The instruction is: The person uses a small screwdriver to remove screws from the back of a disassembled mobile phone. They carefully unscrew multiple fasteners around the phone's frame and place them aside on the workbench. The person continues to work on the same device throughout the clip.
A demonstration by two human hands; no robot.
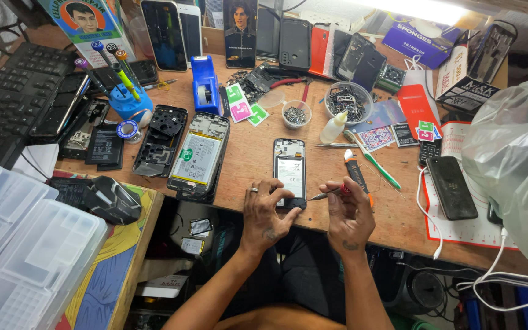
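An opened phone [289, 171] lies back-up on the wooden bench [258, 153], its battery showing. My left hand [265, 215] pinches the phone's near lower edge and steadies it. My right hand [349, 217] grips a small screwdriver [328, 194] with a red handle; its tip touches the phone's bottom right corner. A ring sits on one left finger.
Left of it lie another opened phone [198, 157] and a black back frame [160, 140]. Behind stand a bowl of screws [296, 114], a bowl of parts [348, 101], a glue bottle [333, 128] and a blue tape dispenser [205, 85]. A green tool [379, 168] and black phone [451, 187] lie right.
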